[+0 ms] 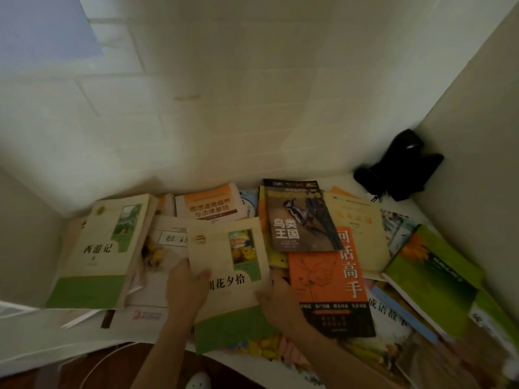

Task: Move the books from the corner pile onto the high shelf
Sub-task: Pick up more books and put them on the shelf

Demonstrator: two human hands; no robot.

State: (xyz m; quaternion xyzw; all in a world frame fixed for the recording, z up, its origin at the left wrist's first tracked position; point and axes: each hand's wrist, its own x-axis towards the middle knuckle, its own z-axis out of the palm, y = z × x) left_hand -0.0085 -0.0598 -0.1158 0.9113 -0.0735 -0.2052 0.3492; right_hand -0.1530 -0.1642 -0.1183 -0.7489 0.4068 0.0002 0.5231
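white walls close in on three sides of a pale shelf (pixel 157 327), and books lie spread flat all across it, overlapping in a loose pile. both hands are on one book in the middle: a cream paperback with a green band (pixel 230 279) along its bottom edge and a small coloured picture near its top. left hand (pixel 186 284) grips the book's left edge, thumb lying over the cover, fingers tucked out of sight beneath. right hand (pixel 278 299) holds the lower right edge, thumb on the cover, fingers curled under. whether the book is lifted or lying on the pile, cannot tell.

to the left sits a matching cream-and-green book (pixel 104 254), tilted, resting on other papers. behind the held book, an orange-and-white textbook (pixel 209 204) lies against the back wall. just right of centre, a dark bird book (pixel 302 217) showing a woodpecker lies on top of an orange book with large white characters (pixel 328 282), which touches the right hand. further right, a pale yellow book (pixel 356 228), then a bright green book (pixel 429 273) running down the right side, blurred near the frame edge. in the far right corner, a black object (pixel 398 164) leans against the wall; too dark to name. bottom of frame, reddish-brown floor (pixel 33 380) and a white slipper toe (pixel 198 381).
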